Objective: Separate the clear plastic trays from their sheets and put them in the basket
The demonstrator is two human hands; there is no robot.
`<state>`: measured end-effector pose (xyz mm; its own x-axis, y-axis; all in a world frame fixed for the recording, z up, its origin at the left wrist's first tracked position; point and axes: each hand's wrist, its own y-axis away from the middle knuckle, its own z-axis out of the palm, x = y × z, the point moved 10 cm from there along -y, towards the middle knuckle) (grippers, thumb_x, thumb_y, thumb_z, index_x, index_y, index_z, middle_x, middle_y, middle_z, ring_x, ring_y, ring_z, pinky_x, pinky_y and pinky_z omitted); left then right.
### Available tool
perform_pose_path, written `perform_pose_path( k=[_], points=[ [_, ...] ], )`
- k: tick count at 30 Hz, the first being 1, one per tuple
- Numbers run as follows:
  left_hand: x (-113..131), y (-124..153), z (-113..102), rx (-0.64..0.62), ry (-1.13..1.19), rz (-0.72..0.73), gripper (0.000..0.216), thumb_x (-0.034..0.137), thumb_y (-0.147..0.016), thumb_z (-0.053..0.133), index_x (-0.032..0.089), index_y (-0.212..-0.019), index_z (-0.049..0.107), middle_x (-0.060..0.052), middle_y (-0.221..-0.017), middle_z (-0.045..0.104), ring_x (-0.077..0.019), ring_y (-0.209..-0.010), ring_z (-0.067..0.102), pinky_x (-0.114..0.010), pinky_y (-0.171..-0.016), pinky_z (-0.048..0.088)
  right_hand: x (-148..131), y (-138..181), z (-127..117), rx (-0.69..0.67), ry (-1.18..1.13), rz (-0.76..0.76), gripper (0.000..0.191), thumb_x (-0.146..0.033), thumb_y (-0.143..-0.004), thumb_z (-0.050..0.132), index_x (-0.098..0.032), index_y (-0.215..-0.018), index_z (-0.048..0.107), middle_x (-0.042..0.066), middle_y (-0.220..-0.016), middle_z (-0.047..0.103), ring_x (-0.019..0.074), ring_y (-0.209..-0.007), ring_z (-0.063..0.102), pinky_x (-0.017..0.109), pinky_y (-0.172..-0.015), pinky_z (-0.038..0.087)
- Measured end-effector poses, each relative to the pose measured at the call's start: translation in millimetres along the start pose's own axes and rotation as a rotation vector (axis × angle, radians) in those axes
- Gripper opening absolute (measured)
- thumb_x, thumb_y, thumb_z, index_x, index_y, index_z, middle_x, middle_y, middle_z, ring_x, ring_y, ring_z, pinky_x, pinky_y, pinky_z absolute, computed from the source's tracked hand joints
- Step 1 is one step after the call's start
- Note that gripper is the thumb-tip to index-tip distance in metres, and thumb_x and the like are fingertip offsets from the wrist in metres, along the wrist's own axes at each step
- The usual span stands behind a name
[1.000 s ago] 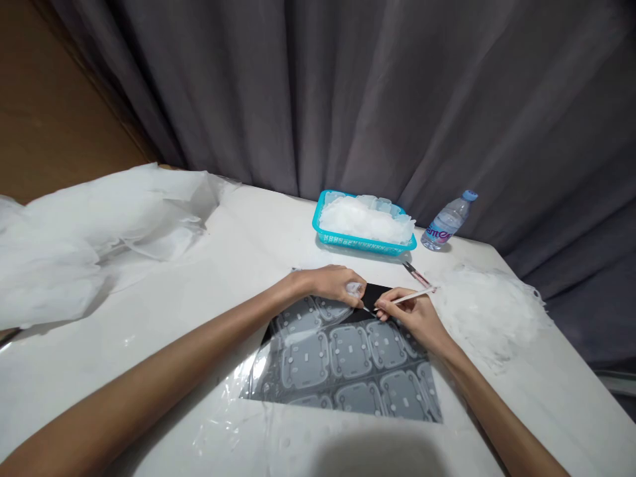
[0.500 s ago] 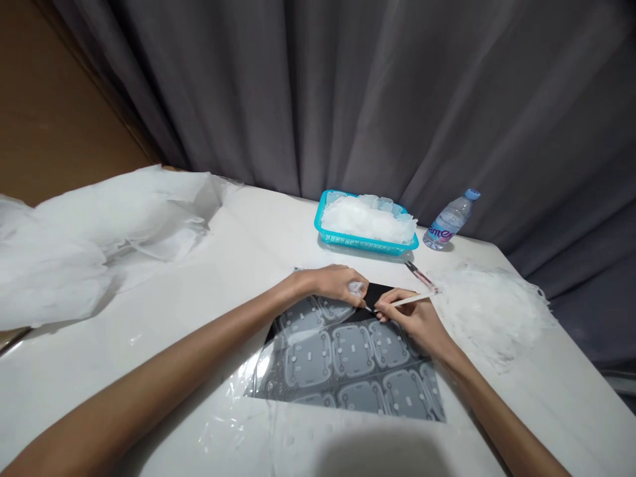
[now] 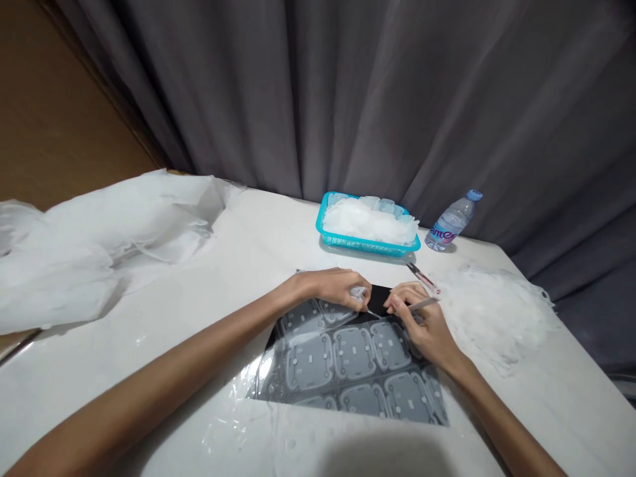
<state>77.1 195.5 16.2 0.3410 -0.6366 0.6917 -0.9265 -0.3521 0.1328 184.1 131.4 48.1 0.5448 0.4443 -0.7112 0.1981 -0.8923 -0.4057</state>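
White glare on clear plastic (image 3: 311,391)

Glossy plastic sheet (image 3: 342,379), matt cloth curtain (image 3: 342,99)

Free to cross the tabletop (image 3: 251,238) between white sheeting (image 3: 139,218) along the left edge and turquoise basket (image 3: 368,246) by the far edge. Tight between basket and bottle (image 3: 450,225), near the far right corner. Blocked beside the right hand (image 3: 426,324) by red-handled tool (image 3: 424,277), toward the right edge by pale heap (image 3: 497,321), past the far edge by curtain (image 3: 348,99).
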Motion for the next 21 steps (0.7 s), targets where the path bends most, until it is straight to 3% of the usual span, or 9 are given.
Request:
perform_pose_path(
  k=[4, 7, 10, 13, 17, 21],
  points=[
    [13.1, 4.8, 0.2, -0.025, 0.011, 0.043, 0.018, 0.016, -0.088, 0.061, 0.022, -0.098, 0.075, -0.002, -0.1, 0.078, -0.0187, -0.091, 0.07, -0.028, -0.083, 0.047, -15.1, 5.4, 18.4, -0.092, 0.069, -0.085, 0.027, -0.024, -0.108, 0.036, -0.024, -0.113, 0.062, 0.009, -0.107, 0.066, 0.0259, -0.103, 0.059, 0.041, -0.092, 0.049],
    [20.8, 8.6, -0.4, -0.041, 0.034, 0.056, 0.022, 0.01, -0.085, 0.058, 0.021, -0.097, 0.073, -0.002, -0.099, 0.078, -0.0186, -0.09, 0.07, -0.027, -0.082, 0.048, -21.9, 10.9, 26.7, -0.131, 0.074, -0.131, 0.03, -0.021, -0.108, 0.034, -0.026, -0.123, 0.059, 0.008, -0.108, 0.066, 0.0259, -0.102, 0.06, 0.041, -0.089, 0.051],
    [26.3, 10.8, 0.8, -0.061, 0.084, 0.061, 0.024, 0.007, -0.085, 0.056, 0.019, -0.099, 0.071, -0.001, -0.091, 0.078, -0.0165, -0.085, 0.071, -0.025, -0.078, 0.049, -32.4, 16.0, 18.3, -0.044, 0.077, -0.246, 0.03, -0.017, -0.107, 0.036, -0.026, -0.128, 0.055, 0.007, -0.11, 0.066, 0.0246, -0.1, 0.06, 0.04, -0.087, 0.05],
    [26.6, 11.2, 0.6, -0.045, 0.12, 0.053, 0.015, 0.016, -0.091, 0.058, 0.018, -0.099, 0.071, -0.001, -0.087, 0.076, -0.0156, -0.079, 0.069, -0.023, -0.075, 0.049, -37.5, 19.5, 9.8, 0.065, 0.211, -0.32, 0.029, -0.015, -0.106, 0.042, -0.025, -0.128, 0.057, 0.009, -0.112, 0.065, 0.0257, -0.1, 0.057, 0.04, -0.087, 0.048],
    [19.3, 11.0, -0.9, 0.009, 0.135, 0.03, 0.018, 0.034, -0.092, 0.066, 0.017, -0.094, 0.072, -0.002, -0.088, 0.073, -0.0163, -0.077, 0.065, -0.024, -0.07, 0.046, -21.2, 16.2, 21.2, 0.015, 0.315, -0.195, 0.016, -0.021, -0.102, 0.057, -0.022, -0.117, 0.063, 0.009, -0.105, 0.068, 0.0272, -0.096, 0.054, 0.04, -0.082, 0.047],
    [13.6, 10.0, 1.3, 0.031, 0.171, 0.043, 0.017, 0.034, -0.092, 0.066, 0.017, -0.09, 0.07, -0.001, -0.083, 0.07, -0.0157, -0.075, 0.063, -0.023, -0.069, 0.045, -9.2, 16.4, 29.8, -0.028, 0.207, -0.108, 0.013, -0.023, -0.102, 0.057, -0.021, -0.114, 0.063, 0.007, -0.097, 0.066, 0.0248, -0.092, 0.055, 0.038, -0.079, 0.049]
  ],
)
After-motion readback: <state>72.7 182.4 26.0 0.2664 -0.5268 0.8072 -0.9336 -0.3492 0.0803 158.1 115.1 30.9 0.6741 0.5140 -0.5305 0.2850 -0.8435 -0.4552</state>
